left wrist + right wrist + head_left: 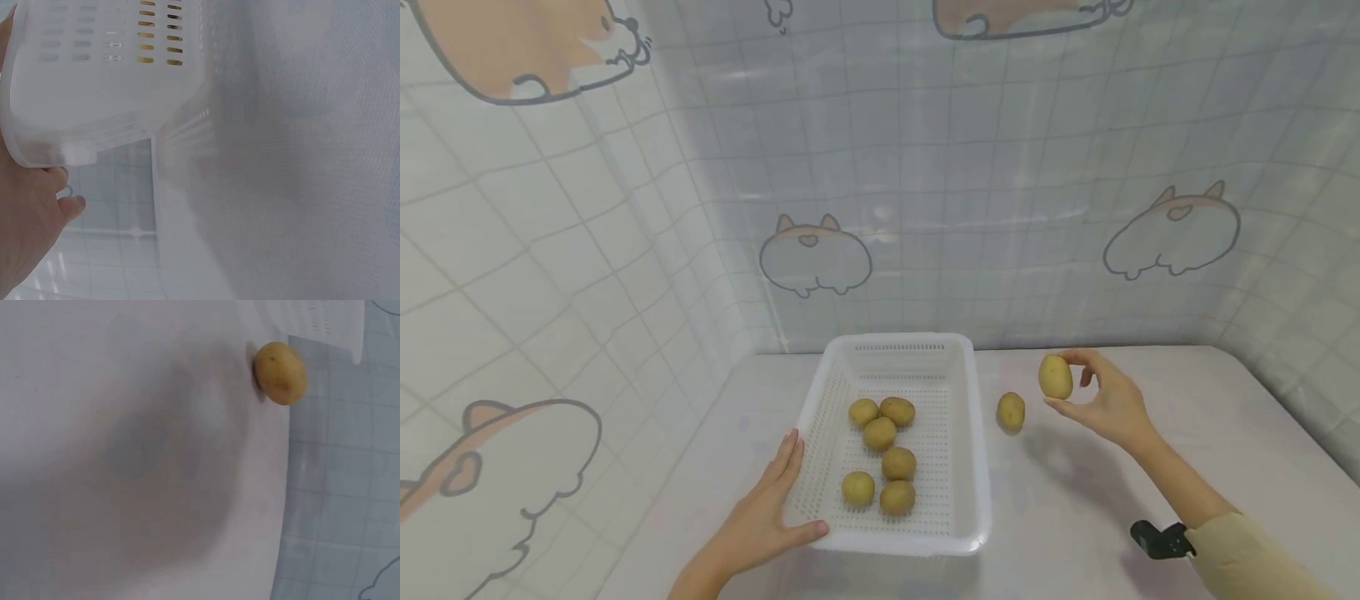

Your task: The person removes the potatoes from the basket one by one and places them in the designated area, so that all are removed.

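Currently, one potato (1056,377) is pinched between the thumb and fingers of the right hand (1112,407) and is held up over the right part of the table (1045,517), to the right of a white plastic basket (981,467). Between that hand and the basket, a loose potato (1011,412) is left lying on the table, near the basket's right side and touched by neither hand. By the left hand (758,518), the near left corner of the basket is touched, the thumb being laid at the near rim and the extended fingers along the left side; nothing is clutched in it. Inside the basket, six potatoes (880,434) are gathered on the perforated bottom: three are clustered towards the middle, and three more are set nearer the front, two of these in line at the right and one at their left. In the left wrist view, yellow is glimpsed through the slots of the basket's wall. In the right wrist view, a single potato is seen near the basket, while the hand itself is not shown. Behind the table, a grid-patterned covering (910,125) is hung, printed with cartoon animals (816,258). Below the right hand, the forearm is partly covered by a beige sleeve (1247,558).
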A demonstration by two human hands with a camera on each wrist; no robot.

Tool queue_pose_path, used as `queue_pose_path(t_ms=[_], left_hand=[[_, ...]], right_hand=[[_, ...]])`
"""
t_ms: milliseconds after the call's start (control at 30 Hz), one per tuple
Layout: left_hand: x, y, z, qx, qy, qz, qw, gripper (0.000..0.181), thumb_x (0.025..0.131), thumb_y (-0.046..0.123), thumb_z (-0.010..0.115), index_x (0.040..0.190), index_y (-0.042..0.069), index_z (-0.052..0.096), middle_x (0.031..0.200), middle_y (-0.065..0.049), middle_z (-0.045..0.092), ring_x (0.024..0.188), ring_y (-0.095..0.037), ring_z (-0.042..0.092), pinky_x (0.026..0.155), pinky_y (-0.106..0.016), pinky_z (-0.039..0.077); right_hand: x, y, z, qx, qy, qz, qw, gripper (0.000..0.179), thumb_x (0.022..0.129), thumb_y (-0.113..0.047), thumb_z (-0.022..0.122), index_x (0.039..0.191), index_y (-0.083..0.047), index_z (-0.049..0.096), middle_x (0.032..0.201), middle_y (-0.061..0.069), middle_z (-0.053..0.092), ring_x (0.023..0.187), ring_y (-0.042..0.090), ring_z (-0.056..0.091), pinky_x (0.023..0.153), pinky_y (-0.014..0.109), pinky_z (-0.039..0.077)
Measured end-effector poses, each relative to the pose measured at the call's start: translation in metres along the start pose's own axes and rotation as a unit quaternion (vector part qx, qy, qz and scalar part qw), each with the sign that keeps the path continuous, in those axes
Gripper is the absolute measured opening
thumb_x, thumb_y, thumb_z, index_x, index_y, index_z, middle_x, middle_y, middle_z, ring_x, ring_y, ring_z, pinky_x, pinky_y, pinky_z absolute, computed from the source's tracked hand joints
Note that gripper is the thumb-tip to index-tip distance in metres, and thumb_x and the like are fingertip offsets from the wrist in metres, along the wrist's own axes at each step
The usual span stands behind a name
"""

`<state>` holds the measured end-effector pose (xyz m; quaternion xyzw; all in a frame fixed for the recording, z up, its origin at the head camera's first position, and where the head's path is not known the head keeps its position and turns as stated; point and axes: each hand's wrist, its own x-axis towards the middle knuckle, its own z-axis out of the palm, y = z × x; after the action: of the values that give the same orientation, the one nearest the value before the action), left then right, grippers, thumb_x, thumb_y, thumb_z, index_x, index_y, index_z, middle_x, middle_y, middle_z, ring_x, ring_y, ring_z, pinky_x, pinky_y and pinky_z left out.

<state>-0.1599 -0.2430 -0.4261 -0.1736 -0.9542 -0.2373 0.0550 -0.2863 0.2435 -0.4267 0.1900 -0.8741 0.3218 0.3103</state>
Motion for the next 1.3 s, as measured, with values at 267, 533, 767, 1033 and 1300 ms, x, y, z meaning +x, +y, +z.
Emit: queue_pose_path(t_ms=[267, 533, 767, 1033, 1300], left_hand=[[0.0, 0.0, 0.0, 0.003, 0.005, 0.003, 1.0, 0.113, 0.074, 0.06, 0.073, 0.15, -0.005, 0.019, 0.16, -0.016, 0.006, 0.14, -0.044, 0.019, 0.102, -0.064, 0.031], [0.0, 0.001, 0.0, 0.004, 0.004, 0.002, 1.0, 0.113, 0.074, 0.058, 0.074, 0.15, -0.005, 0.019, 0.16, -0.015, 0.006, 0.141, -0.043, 0.018, 0.102, -0.063, 0.031], [-0.001, 0.001, 0.0, 0.005, 0.001, 0.001, 1.0, 0.113, 0.075, 0.058, 0.073, 0.151, -0.004, 0.018, 0.16, -0.015, 0.005, 0.139, -0.045, 0.02, 0.101, -0.065, 0.031], [0.0, 0.0, 0.001, 0.006, 0.001, 0.004, 1.0, 0.113, 0.075, 0.058, 0.073, 0.151, -0.004, 0.018, 0.16, -0.016, 0.005, 0.14, -0.045, 0.019, 0.101, -0.065, 0.031], [0.0, 0.0, 0.0, 0.002, 0.001, 0.0, 1.0, 0.114, 0.074, 0.059, 0.073, 0.15, -0.004, 0.018, 0.16, -0.017, 0.006, 0.14, -0.045, 0.019, 0.102, -0.064, 0.031]], right_hand=[[-0.008, 0.012, 0.008, -0.002, -0.025, 0.032, 0.9992, 0.066, 0.062, -0.023, 0.091, 0.119, -0.011, 0.058, 0.104, 0.004, 0.065, 0.074, 0.009, 0.043, 0.054, 0.026, 0.033], [-0.011, 0.019, 0.02, 0.005, -0.103, 0.083, 0.9912, 0.064, 0.07, -0.036, 0.086, 0.122, -0.011, 0.059, 0.111, 0.008, 0.068, 0.077, 0.015, 0.046, 0.058, 0.028, 0.035], [-0.015, 0.025, 0.031, -0.007, -0.205, 0.137, 0.9691, 0.07, 0.071, -0.05, 0.081, 0.124, -0.011, 0.058, 0.114, 0.013, 0.067, 0.079, 0.02, 0.052, 0.061, 0.03, 0.039], [-0.018, 0.027, 0.037, -0.049, -0.216, 0.157, 0.9625, 0.071, 0.071, -0.053, 0.08, 0.123, -0.009, 0.059, 0.112, 0.012, 0.067, 0.092, 0.028, 0.058, 0.061, 0.033, 0.045], [-0.016, 0.026, 0.042, -0.077, -0.229, 0.168, 0.9556, 0.071, 0.07, -0.054, 0.079, 0.121, -0.008, 0.06, 0.107, 0.01, 0.066, 0.083, 0.021, 0.055, 0.053, 0.029, 0.042]])
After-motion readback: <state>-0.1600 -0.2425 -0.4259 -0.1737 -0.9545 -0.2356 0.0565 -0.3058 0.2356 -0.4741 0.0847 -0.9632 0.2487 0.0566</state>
